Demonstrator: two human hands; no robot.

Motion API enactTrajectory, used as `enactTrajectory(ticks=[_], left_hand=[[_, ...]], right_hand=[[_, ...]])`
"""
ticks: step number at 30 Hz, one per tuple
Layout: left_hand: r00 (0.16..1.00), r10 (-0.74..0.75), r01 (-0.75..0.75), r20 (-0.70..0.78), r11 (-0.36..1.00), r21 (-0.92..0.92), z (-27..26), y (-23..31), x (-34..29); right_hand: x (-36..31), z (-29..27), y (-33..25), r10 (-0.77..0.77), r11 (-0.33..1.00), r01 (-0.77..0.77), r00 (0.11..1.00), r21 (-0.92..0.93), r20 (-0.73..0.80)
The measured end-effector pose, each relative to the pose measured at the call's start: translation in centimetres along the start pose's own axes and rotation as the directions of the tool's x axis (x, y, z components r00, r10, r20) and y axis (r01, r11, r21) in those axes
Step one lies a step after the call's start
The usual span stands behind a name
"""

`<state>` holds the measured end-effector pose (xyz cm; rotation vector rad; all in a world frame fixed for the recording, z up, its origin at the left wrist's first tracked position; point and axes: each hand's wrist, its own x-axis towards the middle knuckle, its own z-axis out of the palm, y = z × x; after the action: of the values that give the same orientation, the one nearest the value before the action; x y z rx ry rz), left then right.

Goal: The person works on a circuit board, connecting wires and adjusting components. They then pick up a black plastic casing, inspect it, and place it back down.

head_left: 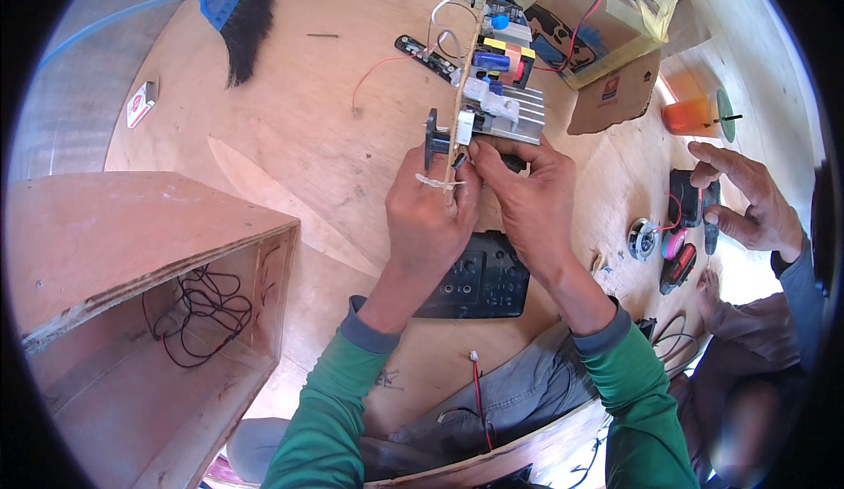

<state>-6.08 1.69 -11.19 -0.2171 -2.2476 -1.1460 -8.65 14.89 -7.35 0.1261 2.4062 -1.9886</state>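
Between my two hands a circuit board (466, 76) stands on edge, with its finned metal heat sink (526, 113), coils and wires facing right. My left hand (431, 203) grips its near end from the left, fingers wrapped round the edge. From the right, my right hand (532, 181) pinches at the board's lower corner, thumb and fingertips close together beside small black parts. Whatever lies right between those fingertips is hidden. Under my wrists a black panel (479, 278) with sockets and knobs lies on the wooden surface.
An open wooden box (176, 217) with a coiled black cable (207, 309) stands at left. A broom (233, 14) lies at the back left, a cardboard box (589, 32) at the back right. At right are a cup of orange drink (694, 118), a speaker (643, 239) and another person's hand (752, 195).
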Motion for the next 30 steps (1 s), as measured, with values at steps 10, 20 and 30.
enactTrajectory(ticks=[10,20,30], left_hand=[[0.999,0.031,-0.032,0.011,0.999,0.034,0.3,-0.2,-0.1],[0.999,0.034,-0.035,0.018,0.999,0.023,0.0,-0.3,-0.1],[0.999,0.014,-0.014,0.029,1.0,-0.009,-0.2,-0.2,-0.1]], right_hand=[[0.1,0.1,0.3,0.034,0.996,-0.034,0.999,0.077,0.002],[-0.1,0.8,0.3,0.094,0.98,-0.087,0.995,0.177,-0.035],[-0.3,1.2,0.4,0.142,0.974,-0.127,0.988,0.188,-0.067]])
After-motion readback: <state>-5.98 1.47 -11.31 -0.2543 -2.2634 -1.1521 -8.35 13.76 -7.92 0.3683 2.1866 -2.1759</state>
